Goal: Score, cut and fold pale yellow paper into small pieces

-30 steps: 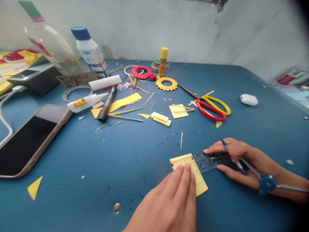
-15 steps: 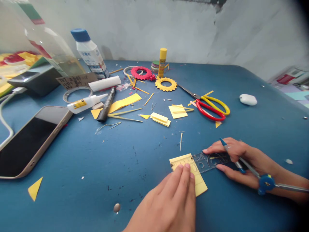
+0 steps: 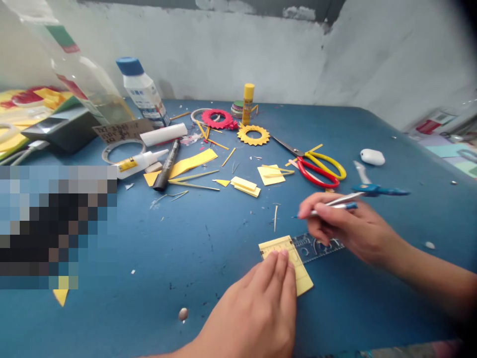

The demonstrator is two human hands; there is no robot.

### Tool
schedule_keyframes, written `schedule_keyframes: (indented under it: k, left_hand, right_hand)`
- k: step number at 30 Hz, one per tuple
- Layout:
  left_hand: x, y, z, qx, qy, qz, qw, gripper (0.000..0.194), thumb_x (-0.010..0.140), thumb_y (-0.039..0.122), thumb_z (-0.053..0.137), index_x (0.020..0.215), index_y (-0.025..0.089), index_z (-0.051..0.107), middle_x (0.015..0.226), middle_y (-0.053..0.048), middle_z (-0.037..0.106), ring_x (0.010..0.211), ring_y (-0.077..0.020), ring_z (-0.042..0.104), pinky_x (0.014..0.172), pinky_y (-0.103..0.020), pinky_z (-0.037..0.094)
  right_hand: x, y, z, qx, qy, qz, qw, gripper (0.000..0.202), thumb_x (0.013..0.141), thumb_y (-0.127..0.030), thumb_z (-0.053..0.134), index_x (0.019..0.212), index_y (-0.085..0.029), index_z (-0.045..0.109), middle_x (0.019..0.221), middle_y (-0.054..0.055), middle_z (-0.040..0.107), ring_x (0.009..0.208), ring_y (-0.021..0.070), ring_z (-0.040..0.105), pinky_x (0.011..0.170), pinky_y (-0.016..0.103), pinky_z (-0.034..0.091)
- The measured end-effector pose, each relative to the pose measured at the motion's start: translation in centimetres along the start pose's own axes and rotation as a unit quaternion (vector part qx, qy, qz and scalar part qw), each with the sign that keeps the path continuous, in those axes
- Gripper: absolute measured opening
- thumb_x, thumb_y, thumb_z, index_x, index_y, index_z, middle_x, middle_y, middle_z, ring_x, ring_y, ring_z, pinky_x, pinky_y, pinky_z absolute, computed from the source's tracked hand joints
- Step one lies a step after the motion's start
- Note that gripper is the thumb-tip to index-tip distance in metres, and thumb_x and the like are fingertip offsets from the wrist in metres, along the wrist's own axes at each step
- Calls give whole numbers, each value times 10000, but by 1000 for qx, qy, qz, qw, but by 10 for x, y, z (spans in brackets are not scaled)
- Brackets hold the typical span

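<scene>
My left hand (image 3: 257, 298) lies with its fingers stretched flat, pressing a clear ruler (image 3: 316, 248) down on a piece of yellow paper (image 3: 304, 286). The ruler crosses the paper and sticks out to the right. My right hand (image 3: 346, 223) is closed around a drawing compass (image 3: 367, 189) with blue and silver parts, above the ruler's right end. A thin blue tip of the compass points left, beyond the fingers. Folded yellow paper (image 3: 245, 186) and a yellow square (image 3: 271, 175) lie farther back.
Scissors (image 3: 322, 171), a white case (image 3: 372, 157), a glue stick (image 3: 248, 104), toothed yellow (image 3: 253, 134) and red (image 3: 218, 119) rings, a black marker (image 3: 167, 166) and a glue bottle (image 3: 137, 163) lie or stand around. Bottles (image 3: 143, 92) stand at back left. A blurred patch hides the left side.
My right hand has come off the ruler's end, lifted slightly, and turned the compass so its tip points left. My left hand keeps pressing the ruler. The view has shifted slightly.
</scene>
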State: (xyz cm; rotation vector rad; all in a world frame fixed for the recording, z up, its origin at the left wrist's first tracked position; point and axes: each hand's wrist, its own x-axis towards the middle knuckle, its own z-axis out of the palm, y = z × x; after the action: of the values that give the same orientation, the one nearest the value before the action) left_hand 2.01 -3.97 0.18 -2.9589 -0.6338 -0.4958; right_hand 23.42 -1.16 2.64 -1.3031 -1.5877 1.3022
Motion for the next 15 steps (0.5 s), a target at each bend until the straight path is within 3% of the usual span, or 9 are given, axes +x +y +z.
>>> schedule_keyframes:
  k: [3,6,9,15]
  left_hand:
    - [-1,0,2,7,0,8,1000,439,925,123,245,1165,26,599,1201,-140,616,1100,-224,582,917,-263,446]
    - [-1,0,4,17,1,11,1000,437,927,139,250,1164,28,599,1190,-139,625,1102,-227,580,937,-269,429]
    - [-1,0,4,23,9,9,1000,434,923,135,254,1155,33,606,1184,-132,630,1104,-232,581,942,-269,422]
    - [0,0,3,30,7,8,1000,443,919,126,245,1181,11,583,1193,-144,622,1108,-236,578,960,-276,406]
  right_hand:
    - [16,-9,18,-84,-64,14,994,234,917,-323,431,867,-190,618,720,3,568,616,115,486,555,244,375]
    - [27,-11,28,-139,-132,-3,981,199,887,-266,419,764,-174,546,633,-22,502,561,104,435,517,237,336]
    - [32,-9,31,-157,-142,-36,977,170,860,-256,436,712,-177,467,580,-41,464,531,96,420,493,224,323]
    - [32,-7,32,-197,-151,-48,967,139,846,-226,460,716,-180,472,596,-42,510,556,96,455,520,213,346]
